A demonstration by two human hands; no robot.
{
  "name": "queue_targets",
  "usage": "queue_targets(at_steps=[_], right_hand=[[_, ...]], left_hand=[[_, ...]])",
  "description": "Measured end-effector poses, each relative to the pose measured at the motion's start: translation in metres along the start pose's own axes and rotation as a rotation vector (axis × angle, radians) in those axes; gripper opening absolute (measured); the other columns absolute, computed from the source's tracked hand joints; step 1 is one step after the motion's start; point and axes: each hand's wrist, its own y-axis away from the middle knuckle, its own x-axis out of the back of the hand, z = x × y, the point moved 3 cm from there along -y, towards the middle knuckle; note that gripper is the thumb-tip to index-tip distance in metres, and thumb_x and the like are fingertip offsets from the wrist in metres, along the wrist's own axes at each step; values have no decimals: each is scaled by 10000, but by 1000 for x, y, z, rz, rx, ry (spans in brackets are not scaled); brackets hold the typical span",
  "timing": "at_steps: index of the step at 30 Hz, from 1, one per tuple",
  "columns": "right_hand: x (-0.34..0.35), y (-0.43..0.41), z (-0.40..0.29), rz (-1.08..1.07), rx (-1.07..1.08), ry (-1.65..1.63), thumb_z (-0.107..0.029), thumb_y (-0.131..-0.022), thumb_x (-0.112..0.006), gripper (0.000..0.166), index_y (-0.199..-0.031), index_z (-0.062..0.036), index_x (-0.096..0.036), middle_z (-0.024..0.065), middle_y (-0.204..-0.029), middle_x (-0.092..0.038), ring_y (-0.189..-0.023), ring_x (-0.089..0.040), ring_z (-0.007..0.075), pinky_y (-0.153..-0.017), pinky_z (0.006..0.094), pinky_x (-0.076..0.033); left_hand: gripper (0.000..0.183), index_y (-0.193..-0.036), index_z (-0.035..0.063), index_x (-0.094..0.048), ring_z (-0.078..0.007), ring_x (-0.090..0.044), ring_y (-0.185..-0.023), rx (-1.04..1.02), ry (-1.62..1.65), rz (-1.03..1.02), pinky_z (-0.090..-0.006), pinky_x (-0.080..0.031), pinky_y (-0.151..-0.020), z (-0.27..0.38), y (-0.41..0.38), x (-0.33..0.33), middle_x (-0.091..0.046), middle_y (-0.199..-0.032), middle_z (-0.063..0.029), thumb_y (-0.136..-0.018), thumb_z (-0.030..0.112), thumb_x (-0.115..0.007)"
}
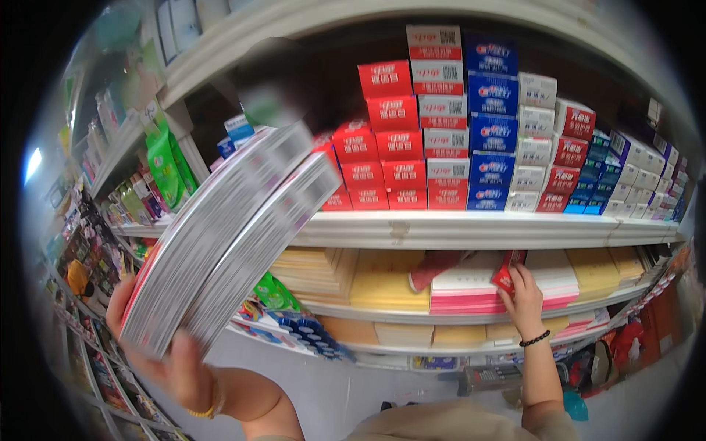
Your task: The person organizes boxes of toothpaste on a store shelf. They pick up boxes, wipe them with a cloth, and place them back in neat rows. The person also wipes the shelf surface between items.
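Note:
My left hand (187, 375), blurred, grips the lower ends of two long cartons, a left one (209, 231) and a right one (265, 242). They lie side by side, tilted up to the right in front of the shelves. Their sides bear printed writing and barcodes. With its fingers on a small red carton (503, 278), my right hand (524, 303) is at the shelf below the toothpaste boxes. The red carton rests on a stack of white and pink paper (469, 300). A dark red item (433, 270) lies left of it, its kind unclear.
Stacked red (389, 113), white-and-red (441, 113) and blue Crest (491, 132) toothpaste boxes stand above the white shelf edge (397, 231). Yellow paper stacks (391, 275) flank the pink ones. A green pouch (165, 165) stands at left. A dark bin-like object (491, 380) lies on the floor.

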Motion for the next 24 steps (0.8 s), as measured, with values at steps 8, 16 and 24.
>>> queue_targets(at_steps=[8,16,24], right_hand=[[-5,3,1,-13,-40,19,-159,-733,-697,508,-1191,-49,-505,147,-1202,-517,-1034,-540,340,-824,394,-479],[-10,6,2,-33,-118,50,-176,-755,-689,552,-1251,-68,-473,187,-1283,-448,-1100,-502,369,-839,401,-472],[-5,39,-2,33,-184,53,-128,-745,-685,598,-1284,-42,-441,220,-1407,-298,-1179,-430,393,-945,436,-396]], left_hand=[[689,-1179,-35,-406,-255,-524,-1006,130,-34,-170,-358,-412,-877,-41,107,132,-498,-1161,-160,-723,392,-696],[589,-1143,19,-469,-306,-627,-858,227,-53,-660,-360,-513,-727,-67,174,-64,-602,-1031,-213,-647,91,-778],[560,-1143,26,-467,-351,-621,-805,96,-289,-494,-380,-519,-636,-151,228,-170,-588,-1052,-202,-694,177,-765]])
